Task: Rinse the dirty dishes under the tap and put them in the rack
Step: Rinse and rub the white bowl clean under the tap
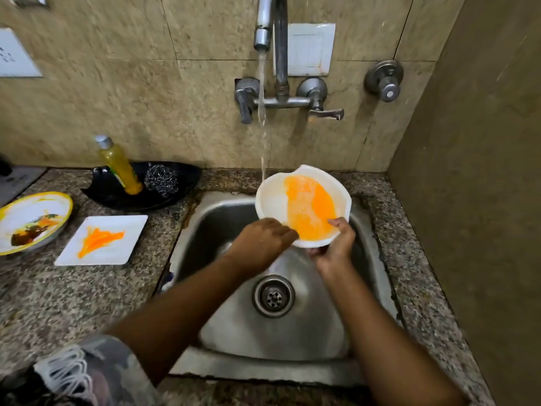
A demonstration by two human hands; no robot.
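A white bowl smeared with orange residue is held tilted over the steel sink. Water streams from the tap onto the bowl's far left rim. My right hand grips the bowl's near edge, thumb on the inside. My left hand rests at the bowl's near left rim, fingers touching the orange smear. On the counter to the left lie a square white plate with an orange stain and a round yellow-rimmed plate with dark food remains. No rack is in view.
A black dish behind the plates holds a yellow soap bottle and a steel scrubber. The sink drain lies below my hands. Tap handles jut from the tiled wall. A side wall closes the right.
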